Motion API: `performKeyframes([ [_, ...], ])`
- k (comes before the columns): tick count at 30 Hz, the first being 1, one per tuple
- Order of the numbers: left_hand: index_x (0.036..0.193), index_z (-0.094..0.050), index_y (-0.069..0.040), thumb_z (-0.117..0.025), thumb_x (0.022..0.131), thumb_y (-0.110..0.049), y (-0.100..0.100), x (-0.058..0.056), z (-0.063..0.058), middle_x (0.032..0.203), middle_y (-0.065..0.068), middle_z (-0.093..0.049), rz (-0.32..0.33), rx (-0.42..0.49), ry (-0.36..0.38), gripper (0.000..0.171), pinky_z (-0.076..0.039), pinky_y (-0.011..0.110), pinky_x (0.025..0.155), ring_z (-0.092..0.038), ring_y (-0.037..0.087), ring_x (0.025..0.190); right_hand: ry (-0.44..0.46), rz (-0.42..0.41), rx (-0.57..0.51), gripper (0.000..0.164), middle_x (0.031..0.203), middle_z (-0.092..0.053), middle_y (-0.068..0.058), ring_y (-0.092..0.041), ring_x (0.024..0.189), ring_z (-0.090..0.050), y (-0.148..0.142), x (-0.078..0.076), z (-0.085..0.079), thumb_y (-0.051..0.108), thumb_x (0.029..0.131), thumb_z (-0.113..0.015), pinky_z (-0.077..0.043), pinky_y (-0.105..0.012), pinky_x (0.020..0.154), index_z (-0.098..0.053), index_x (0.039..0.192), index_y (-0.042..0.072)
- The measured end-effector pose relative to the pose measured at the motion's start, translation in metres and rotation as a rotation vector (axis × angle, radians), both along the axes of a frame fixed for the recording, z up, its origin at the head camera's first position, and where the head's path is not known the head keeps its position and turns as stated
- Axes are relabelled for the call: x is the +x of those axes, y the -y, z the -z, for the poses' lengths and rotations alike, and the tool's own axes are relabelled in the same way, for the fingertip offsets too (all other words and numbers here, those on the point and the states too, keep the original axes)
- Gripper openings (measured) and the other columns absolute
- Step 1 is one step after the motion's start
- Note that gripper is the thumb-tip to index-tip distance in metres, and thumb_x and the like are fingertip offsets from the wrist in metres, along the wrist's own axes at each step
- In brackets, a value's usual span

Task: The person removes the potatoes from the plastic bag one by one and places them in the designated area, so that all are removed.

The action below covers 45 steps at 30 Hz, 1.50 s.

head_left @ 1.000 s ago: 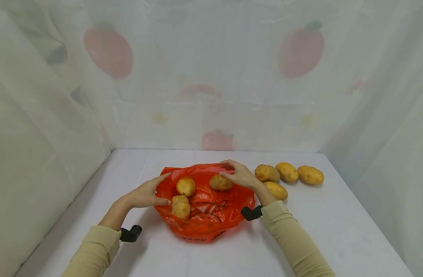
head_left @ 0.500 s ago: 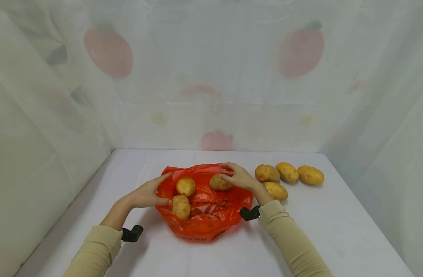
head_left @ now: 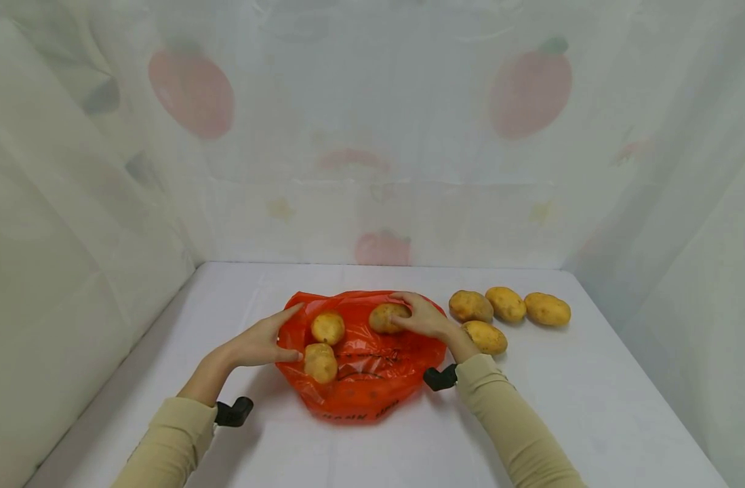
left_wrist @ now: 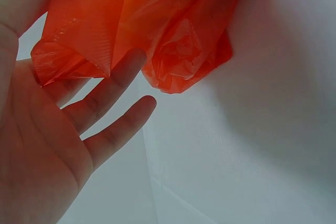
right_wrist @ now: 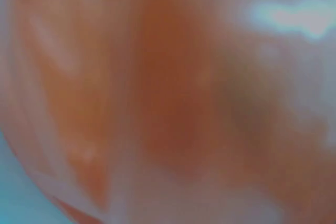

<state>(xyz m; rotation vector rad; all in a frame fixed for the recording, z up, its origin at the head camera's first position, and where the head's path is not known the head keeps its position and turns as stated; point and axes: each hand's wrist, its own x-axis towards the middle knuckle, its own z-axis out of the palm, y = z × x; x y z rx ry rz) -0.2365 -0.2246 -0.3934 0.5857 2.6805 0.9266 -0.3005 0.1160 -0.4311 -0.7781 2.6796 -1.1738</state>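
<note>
A crumpled red plastic bag (head_left: 372,407) with dark print lies on the white table, its mouth spread. Two potatoes (head_left: 327,328) (head_left: 320,363) rest on its left side. My left hand (head_left: 259,342) is at the left rim, thumb and index finger spread apart. In the left wrist view, plastic drapes between that thumb and the extended fingers (left_wrist: 113,132). Over the bag's right side, my right hand (head_left: 426,318) curls round another potato (head_left: 384,318), thumb on the near side and fingers beyond it. The right wrist view is a blur of reddish plastic.
Several loose potatoes (head_left: 546,309) lie on the table (head_left: 604,400) to the right, close beyond my right forearm. A pale printed curtain (head_left: 372,203) stands behind the table, with more fabric on both sides.
My right hand has lowered slightly around the potato in the bag. The bag's front and right edges have drawn in a little. My left hand stays nearly still.
</note>
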Motion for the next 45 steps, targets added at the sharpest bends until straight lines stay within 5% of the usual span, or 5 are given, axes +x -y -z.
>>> performKeyframes([
  [22,0.147,-0.021,-0.013,-0.074,0.075,-0.030,-0.0003,0.0006,0.0029,0.145,0.014,-0.033,-0.009,-0.007,0.005,0.092,-0.038,0.053,0.099,-0.035,0.034,0.129,-0.009,0.026,0.102,0.053,0.124,-0.053,-0.013,-0.026,0.111,-0.052,-0.0011,0.0007,0.0052,0.020,0.084,-0.067,-0.043,-0.042,0.095,-0.046,0.131,0.007],
  [45,0.147,-0.021,-0.015,-0.075,0.075,-0.028,-0.0013,-0.0001,-0.0013,0.146,0.010,-0.032,-0.014,-0.006,0.012,0.092,-0.034,0.052,0.102,-0.034,0.031,0.130,-0.037,0.067,0.024,0.052,0.121,-0.056,-0.010,-0.023,0.108,-0.053,-0.0010,0.0021,0.0019,0.020,0.081,-0.071,-0.044,-0.041,0.093,-0.050,0.127,0.010],
])
